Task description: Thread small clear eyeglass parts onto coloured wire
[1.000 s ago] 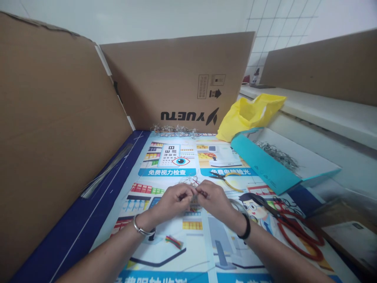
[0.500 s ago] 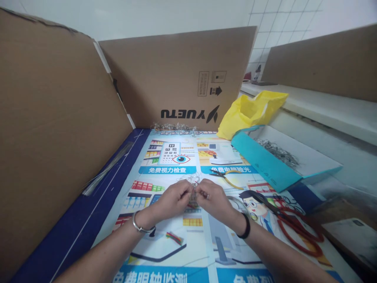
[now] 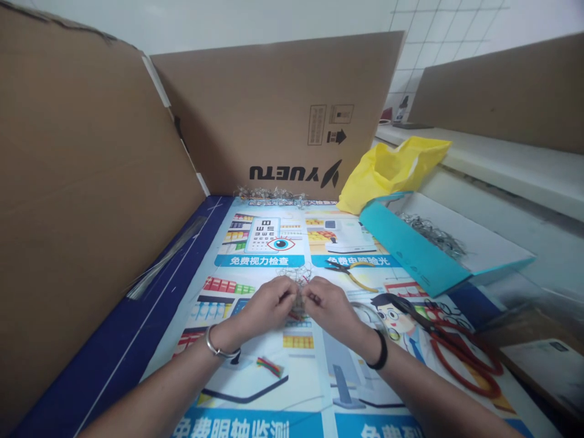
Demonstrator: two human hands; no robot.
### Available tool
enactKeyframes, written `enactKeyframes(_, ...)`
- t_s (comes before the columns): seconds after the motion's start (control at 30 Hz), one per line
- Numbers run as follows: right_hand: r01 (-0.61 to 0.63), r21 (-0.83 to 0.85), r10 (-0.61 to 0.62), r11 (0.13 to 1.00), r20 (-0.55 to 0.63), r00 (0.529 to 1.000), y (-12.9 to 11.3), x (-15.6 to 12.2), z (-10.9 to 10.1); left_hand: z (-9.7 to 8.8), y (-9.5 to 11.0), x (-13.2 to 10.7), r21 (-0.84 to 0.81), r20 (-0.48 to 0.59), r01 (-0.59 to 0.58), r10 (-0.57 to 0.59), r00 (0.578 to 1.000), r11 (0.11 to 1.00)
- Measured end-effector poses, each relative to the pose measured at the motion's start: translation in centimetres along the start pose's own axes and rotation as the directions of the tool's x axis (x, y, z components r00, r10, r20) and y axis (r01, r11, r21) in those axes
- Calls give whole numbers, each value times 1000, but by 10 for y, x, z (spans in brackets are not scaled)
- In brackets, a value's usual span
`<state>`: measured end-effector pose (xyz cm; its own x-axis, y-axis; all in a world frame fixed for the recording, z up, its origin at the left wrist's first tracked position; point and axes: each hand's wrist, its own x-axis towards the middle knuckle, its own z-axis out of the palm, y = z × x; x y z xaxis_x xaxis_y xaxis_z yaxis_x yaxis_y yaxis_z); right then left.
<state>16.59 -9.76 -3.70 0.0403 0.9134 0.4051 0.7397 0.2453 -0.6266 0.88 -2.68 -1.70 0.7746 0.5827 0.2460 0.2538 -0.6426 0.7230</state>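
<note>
My left hand (image 3: 275,300) and my right hand (image 3: 329,302) meet over the middle of the printed sheet, nearly touching. Both are closed in a pinch with fingers curled inward; what lies between the fingertips is too small to make out. Just beyond and below them is a loose tangle of thin wire pieces (image 3: 292,272), partly hidden by the hands. Nearer to me lies a short bundle of coloured strands (image 3: 269,367). Yellow-handled pliers (image 3: 350,274) rest past my right hand, and large scissors with red handles (image 3: 449,344) lie to its right.
A turquoise box (image 3: 415,249) holding a heap of bent wires (image 3: 433,234) stands at right, with a yellow bag (image 3: 387,173) behind it. Cardboard panels (image 3: 274,109) wall the back and left. Straight wires (image 3: 166,258) lie along the left edge; more wire bits (image 3: 269,193) sit at the back.
The fingers of both hands have shifted slightly while staying pinched close together. The view has tilted a little; the other things keep their places.
</note>
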Motion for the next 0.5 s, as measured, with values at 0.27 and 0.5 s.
enactKeyframes(0.27, -62, -74, 65, 995, 29, 997, 2, 1, 1, -1, -9, 2, -116, 53, 30, -24, 998, 993)
enactKeyframes(0.5, -69, -87, 72, 994, 31, 997, 1, 1, 4, 1, -10, 3, -60, 14, 8, -8, 1000, 998)
